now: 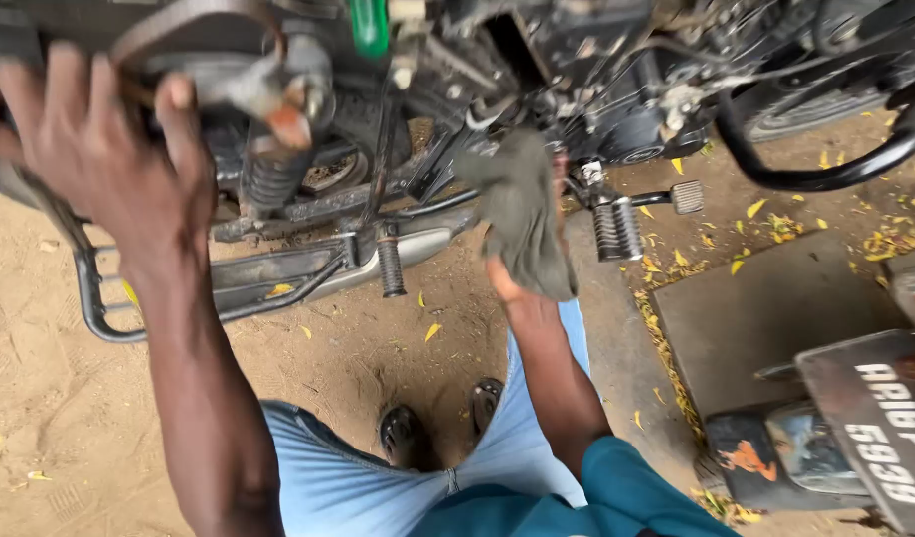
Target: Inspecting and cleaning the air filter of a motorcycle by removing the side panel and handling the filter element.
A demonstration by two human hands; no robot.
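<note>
I look down at a motorcycle (pixel 398 149) standing on sandy ground. My left hand (pixel 99 149) is raised at the upper left, fingers spread, resting against the bike's rear side near the seat edge and the rear shock spring (pixel 268 179). My right hand (pixel 522 268) is mostly hidden under a dark grey-green rag (pixel 522 214) that it grips and presses toward the engine area. The ribbed footpeg (pixel 616 229) sits just right of the rag. Another footpeg (pixel 391 264) hangs below the frame.
A chrome exhaust (pixel 378 259) and a grey tube guard (pixel 94 298) run low on the left. A black crash bar (pixel 825 174) curves at the upper right. A concrete slab (pixel 765 308) and another vehicle's rear plate (pixel 875 428) lie at the right. My sandalled feet (pixel 408 438) stand on sand.
</note>
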